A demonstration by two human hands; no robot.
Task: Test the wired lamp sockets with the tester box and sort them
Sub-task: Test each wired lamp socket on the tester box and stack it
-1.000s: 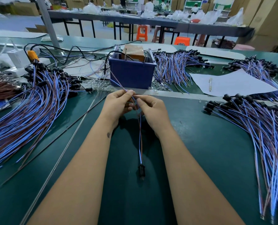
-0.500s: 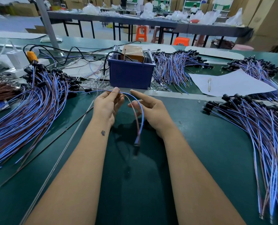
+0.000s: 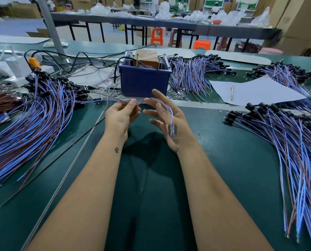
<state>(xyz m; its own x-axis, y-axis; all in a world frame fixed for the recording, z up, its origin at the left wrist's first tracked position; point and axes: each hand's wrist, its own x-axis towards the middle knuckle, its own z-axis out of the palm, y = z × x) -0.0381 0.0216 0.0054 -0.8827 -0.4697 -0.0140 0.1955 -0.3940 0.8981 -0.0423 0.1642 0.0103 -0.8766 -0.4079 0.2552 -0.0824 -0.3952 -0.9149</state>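
My left hand pinches the blue and brown leads of one wired lamp socket between thumb and fingers. Its wire arcs, blurred, over my right hand, whose fingers are spread with the palm facing left. The black socket end swings in front of that palm; I cannot tell whether it touches. Just beyond both hands stands the blue tester box with a brown block and metal pins on top. A large pile of wired sockets lies left, another pile right.
A further bundle of sockets lies behind the box on the right. A white paper sheet with a pen sits at right. Black cables and white adapters occupy the back left. Thin metal rods lie across the green mat.
The dangling socket has swung up and to the right, from below the hands to in front of my right palm. My right hand let go of the wire and spread its fingers.
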